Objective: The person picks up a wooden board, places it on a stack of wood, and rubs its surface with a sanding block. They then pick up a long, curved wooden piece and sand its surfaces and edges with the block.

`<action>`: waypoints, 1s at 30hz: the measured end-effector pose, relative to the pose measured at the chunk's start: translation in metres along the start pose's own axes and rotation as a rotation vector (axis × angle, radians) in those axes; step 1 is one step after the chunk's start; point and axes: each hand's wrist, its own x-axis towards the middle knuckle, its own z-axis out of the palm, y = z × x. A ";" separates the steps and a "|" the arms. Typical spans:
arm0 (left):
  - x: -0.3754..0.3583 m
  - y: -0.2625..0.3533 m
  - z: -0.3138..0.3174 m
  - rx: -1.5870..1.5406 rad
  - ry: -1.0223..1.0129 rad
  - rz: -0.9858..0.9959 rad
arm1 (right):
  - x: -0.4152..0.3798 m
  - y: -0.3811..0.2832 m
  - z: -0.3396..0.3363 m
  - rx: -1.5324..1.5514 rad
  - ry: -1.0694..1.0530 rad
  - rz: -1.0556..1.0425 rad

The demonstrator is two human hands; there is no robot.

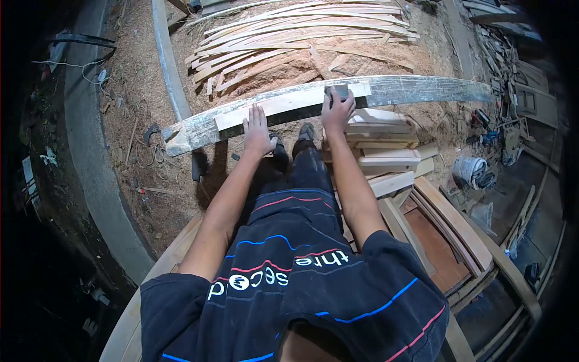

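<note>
A pale wooden board [289,102] lies along a worn, paint-stained bench beam [431,90] in front of me. My left hand [258,131] rests on the board's near edge left of the middle, its fingers stretched out and flat. Near the board's right end, my right hand [338,113] grips a dark grey sanding block [339,90] pressed against the board's top face. The block's underside is hidden.
Long thin wood strips [301,27] lie on the sawdust-covered ground beyond the bench. Stacked boards [386,154] stand right of my legs, near wooden frames [452,223]. A white bucket [469,169] and several tools are farther right. A concrete strip [90,133] runs along the left.
</note>
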 end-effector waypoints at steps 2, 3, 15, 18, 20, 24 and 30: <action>0.004 0.014 -0.005 0.075 -0.029 -0.099 | -0.002 -0.007 0.002 0.014 0.070 0.050; 0.008 0.022 -0.005 0.070 -0.026 -0.103 | -0.012 -0.019 0.005 0.014 0.045 0.000; 0.039 0.083 0.004 0.023 0.049 0.004 | 0.028 0.031 -0.028 0.045 -0.054 -0.027; 0.048 0.091 0.000 0.018 0.051 -0.014 | 0.007 0.010 -0.013 0.028 -0.025 0.013; 0.045 0.092 0.009 -0.029 0.050 -0.035 | -0.013 -0.002 -0.012 0.118 -0.175 -0.165; 0.046 0.092 0.010 -0.034 0.069 -0.036 | 0.002 0.021 -0.024 0.239 -0.307 -0.360; 0.047 0.091 0.013 -0.037 0.059 -0.040 | 0.078 0.102 -0.040 0.089 0.034 0.014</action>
